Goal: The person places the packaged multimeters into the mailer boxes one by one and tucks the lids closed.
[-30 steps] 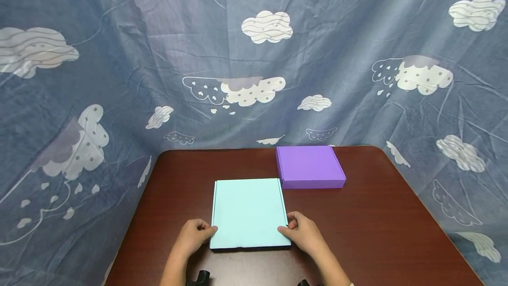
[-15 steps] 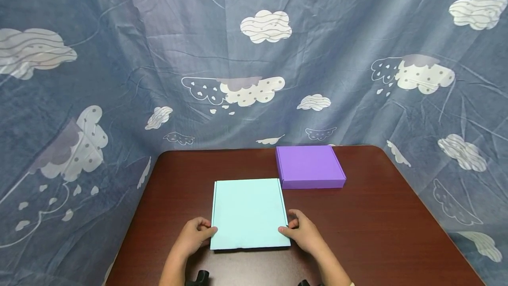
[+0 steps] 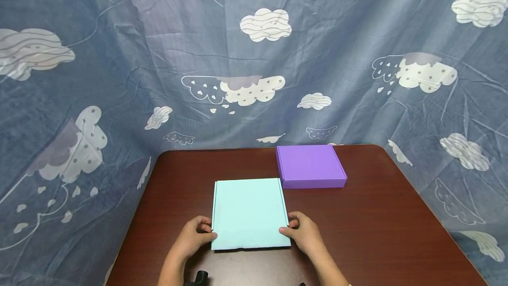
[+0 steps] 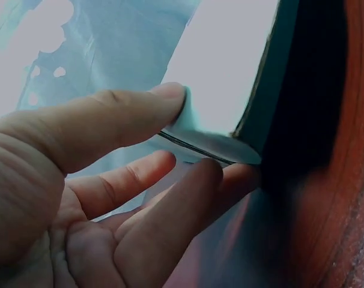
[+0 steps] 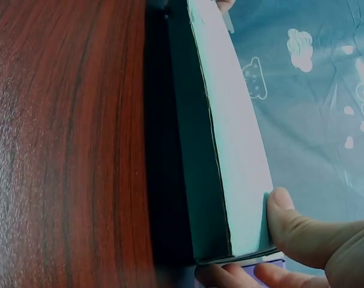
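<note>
A flat, pale turquoise cardboard box (image 3: 250, 213) lies on the table between both hands, its lid down. My left hand (image 3: 191, 238) grips its near left corner. There the thumb lies on the lid and the fingers (image 4: 194, 189) bend against the side, as the left wrist view shows. At the near right corner my right hand (image 3: 306, 235) holds the box the same way, its thumb (image 5: 296, 231) on the lid edge. The front side of the box (image 5: 200, 150) is in dark shade in the right wrist view. What lies inside the box is hidden.
A closed purple box (image 3: 311, 167) sits behind and to the right, close to the turquoise box's far right corner. Brown table top (image 3: 373, 224) extends around both boxes. A blue cloth with clouds (image 3: 238, 56) hangs behind the table and along its sides.
The left thumb has slid slightly toward the near edge of the turquoise box. The box has hardly shifted, and the right hand keeps its hold. The purple box stays put.
</note>
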`<action>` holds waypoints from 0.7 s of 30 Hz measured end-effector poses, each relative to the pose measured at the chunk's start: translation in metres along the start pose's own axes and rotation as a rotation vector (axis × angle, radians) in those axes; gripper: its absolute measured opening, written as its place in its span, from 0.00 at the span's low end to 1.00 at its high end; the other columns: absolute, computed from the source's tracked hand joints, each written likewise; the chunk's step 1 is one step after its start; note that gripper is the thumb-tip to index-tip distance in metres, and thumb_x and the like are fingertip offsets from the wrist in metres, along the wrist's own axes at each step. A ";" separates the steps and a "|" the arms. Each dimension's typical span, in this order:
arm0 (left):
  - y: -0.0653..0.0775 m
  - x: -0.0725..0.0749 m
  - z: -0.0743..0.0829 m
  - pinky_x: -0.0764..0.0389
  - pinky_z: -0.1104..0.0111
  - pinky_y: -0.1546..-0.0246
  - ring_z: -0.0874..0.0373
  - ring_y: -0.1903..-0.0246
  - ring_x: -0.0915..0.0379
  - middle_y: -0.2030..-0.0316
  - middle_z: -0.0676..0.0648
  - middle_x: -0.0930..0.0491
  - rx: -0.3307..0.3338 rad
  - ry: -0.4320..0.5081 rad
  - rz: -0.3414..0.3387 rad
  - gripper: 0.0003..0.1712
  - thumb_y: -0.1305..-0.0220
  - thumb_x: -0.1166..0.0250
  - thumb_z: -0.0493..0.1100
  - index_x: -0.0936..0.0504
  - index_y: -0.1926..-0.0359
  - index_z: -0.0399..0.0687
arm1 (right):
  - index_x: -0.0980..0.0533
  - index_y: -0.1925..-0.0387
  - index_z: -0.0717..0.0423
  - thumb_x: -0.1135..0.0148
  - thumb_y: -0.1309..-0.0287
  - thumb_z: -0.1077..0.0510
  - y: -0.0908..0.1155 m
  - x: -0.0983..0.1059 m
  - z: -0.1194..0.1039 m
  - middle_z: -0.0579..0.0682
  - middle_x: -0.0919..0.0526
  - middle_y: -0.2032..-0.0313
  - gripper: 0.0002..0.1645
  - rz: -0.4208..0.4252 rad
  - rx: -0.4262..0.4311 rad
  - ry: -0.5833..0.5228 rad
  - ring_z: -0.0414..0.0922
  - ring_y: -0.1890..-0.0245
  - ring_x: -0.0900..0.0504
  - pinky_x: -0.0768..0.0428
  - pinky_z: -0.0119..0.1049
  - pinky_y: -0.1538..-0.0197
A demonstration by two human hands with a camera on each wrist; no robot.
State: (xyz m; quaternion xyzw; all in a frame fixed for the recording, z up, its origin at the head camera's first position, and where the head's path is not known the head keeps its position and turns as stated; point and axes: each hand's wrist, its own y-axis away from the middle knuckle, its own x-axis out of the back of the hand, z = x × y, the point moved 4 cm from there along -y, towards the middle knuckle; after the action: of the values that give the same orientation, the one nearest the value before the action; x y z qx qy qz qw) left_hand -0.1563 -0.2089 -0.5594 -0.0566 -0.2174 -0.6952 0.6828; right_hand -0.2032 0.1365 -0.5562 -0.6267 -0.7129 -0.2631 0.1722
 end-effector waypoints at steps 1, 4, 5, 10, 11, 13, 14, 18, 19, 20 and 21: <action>0.000 0.000 -0.001 0.23 0.63 0.65 0.54 0.65 0.26 0.66 0.45 0.21 -0.003 0.004 -0.002 0.25 0.44 0.22 0.36 0.22 0.50 0.30 | 0.22 0.45 0.67 0.19 0.50 0.54 0.000 0.000 0.000 0.48 0.19 0.67 0.35 0.002 0.001 0.011 0.45 0.66 0.23 0.23 0.44 0.62; -0.001 0.001 -0.002 0.22 0.62 0.64 0.53 0.63 0.25 0.65 0.45 0.20 -0.004 -0.008 0.006 0.27 0.45 0.21 0.37 0.22 0.48 0.30 | 0.21 0.46 0.65 0.18 0.50 0.52 0.001 0.001 -0.001 0.47 0.19 0.67 0.34 0.010 0.005 0.037 0.45 0.66 0.23 0.22 0.45 0.62; -0.001 0.001 -0.001 0.22 0.61 0.64 0.53 0.63 0.24 0.65 0.45 0.20 -0.001 -0.014 0.010 0.28 0.45 0.21 0.37 0.22 0.47 0.30 | 0.20 0.47 0.64 0.18 0.50 0.51 0.001 0.001 -0.001 0.47 0.19 0.67 0.33 0.013 0.008 0.044 0.44 0.65 0.22 0.22 0.45 0.61; 0.000 0.002 0.004 0.22 0.59 0.64 0.52 0.62 0.24 0.64 0.46 0.20 0.018 -0.065 0.030 0.28 0.46 0.20 0.38 0.21 0.47 0.33 | 0.19 0.48 0.63 0.18 0.51 0.52 0.002 0.002 -0.001 0.46 0.18 0.66 0.32 0.016 0.030 0.063 0.44 0.64 0.21 0.22 0.46 0.59; 0.001 0.003 0.005 0.22 0.58 0.63 0.52 0.61 0.24 0.64 0.46 0.20 0.021 -0.070 0.027 0.28 0.46 0.20 0.38 0.21 0.46 0.33 | 0.19 0.48 0.62 0.18 0.52 0.53 0.002 0.003 -0.002 0.46 0.18 0.66 0.31 0.012 0.035 0.063 0.43 0.64 0.20 0.21 0.46 0.59; 0.002 0.003 0.008 0.21 0.57 0.63 0.52 0.60 0.23 0.62 0.45 0.20 0.022 -0.083 0.016 0.29 0.47 0.20 0.37 0.21 0.45 0.33 | 0.19 0.47 0.63 0.17 0.53 0.55 0.003 0.005 -0.004 0.47 0.18 0.65 0.32 -0.001 0.045 0.064 0.43 0.63 0.19 0.21 0.46 0.59; 0.003 0.003 0.010 0.21 0.57 0.64 0.52 0.61 0.23 0.61 0.45 0.20 0.022 -0.084 0.006 0.30 0.47 0.20 0.37 0.21 0.44 0.33 | 0.20 0.46 0.63 0.17 0.54 0.56 0.003 0.007 -0.005 0.48 0.18 0.64 0.33 -0.010 0.050 0.059 0.43 0.64 0.18 0.20 0.46 0.59; 0.004 0.002 0.017 0.20 0.59 0.68 0.53 0.65 0.23 0.57 0.42 0.23 -0.007 -0.109 -0.043 0.40 0.48 0.20 0.34 0.28 0.35 0.32 | 0.23 0.39 0.61 0.16 0.56 0.59 0.005 0.009 -0.013 0.53 0.18 0.56 0.41 -0.052 0.115 0.120 0.48 0.60 0.17 0.19 0.49 0.56; 0.003 0.001 0.018 0.20 0.60 0.69 0.53 0.66 0.24 0.57 0.41 0.23 -0.021 -0.123 -0.057 0.43 0.48 0.21 0.33 0.30 0.32 0.33 | 0.24 0.36 0.60 0.16 0.57 0.59 0.005 0.008 -0.015 0.55 0.18 0.52 0.44 -0.064 0.140 0.150 0.51 0.56 0.17 0.20 0.51 0.54; 0.003 -0.001 0.019 0.20 0.60 0.71 0.53 0.68 0.24 0.57 0.40 0.24 -0.033 -0.135 -0.071 0.46 0.49 0.21 0.32 0.32 0.30 0.35 | 0.26 0.34 0.59 0.16 0.57 0.59 0.006 0.007 -0.017 0.57 0.19 0.50 0.46 -0.076 0.170 0.184 0.52 0.54 0.18 0.20 0.53 0.52; 0.002 -0.002 0.020 0.21 0.59 0.72 0.52 0.70 0.25 0.55 0.39 0.24 -0.048 -0.152 -0.083 0.48 0.49 0.21 0.31 0.33 0.28 0.36 | 0.27 0.33 0.58 0.16 0.58 0.59 0.006 0.006 -0.019 0.57 0.19 0.48 0.48 -0.086 0.200 0.225 0.53 0.53 0.19 0.21 0.53 0.50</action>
State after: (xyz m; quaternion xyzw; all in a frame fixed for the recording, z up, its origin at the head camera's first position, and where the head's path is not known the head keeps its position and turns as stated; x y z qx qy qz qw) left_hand -0.1582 -0.1993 -0.5414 -0.1165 -0.2540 -0.7218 0.6332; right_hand -0.2000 0.1305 -0.5366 -0.5418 -0.7381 -0.2665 0.3011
